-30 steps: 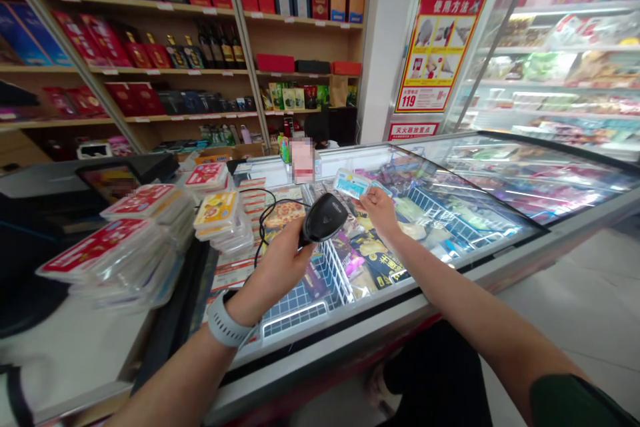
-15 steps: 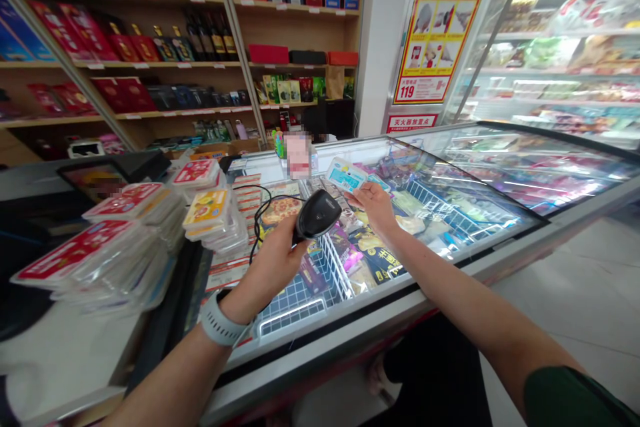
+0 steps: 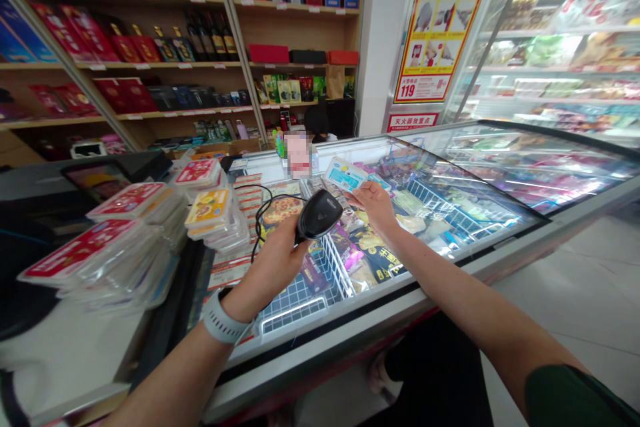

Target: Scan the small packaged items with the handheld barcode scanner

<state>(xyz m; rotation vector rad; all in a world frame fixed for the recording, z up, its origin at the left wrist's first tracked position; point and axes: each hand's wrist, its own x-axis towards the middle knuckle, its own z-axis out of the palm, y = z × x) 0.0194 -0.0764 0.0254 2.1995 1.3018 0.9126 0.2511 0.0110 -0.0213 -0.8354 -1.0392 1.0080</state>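
Note:
My left hand (image 3: 280, 248) is closed round the handle of a black barcode scanner (image 3: 321, 213), held over the glass top of a chest freezer (image 3: 370, 320). The scanner's head points away from me and to the right, and a black cable (image 3: 259, 220) loops behind it. Between the fingers and thumb of my right hand (image 3: 374, 203) is a flat, clear card with a light blue and white printed label (image 3: 345, 175), tilted up above the glass. Its label lies just beyond the scanner head, apart from it.
Stacks of flat packs with red labels (image 3: 90, 250) and yellow labels (image 3: 209, 208) stand on the left counter. Frozen packs and wire baskets (image 3: 295, 310) show through the freezer glass. Shelves with boxes and bottles (image 3: 215, 37) line the back; a lit display cooler (image 3: 555, 53) is at right.
Hardly anything differs. The scanner and my left hand have shifted very slightly to the right; the labelled card stays in my right hand at nearly the same spot.

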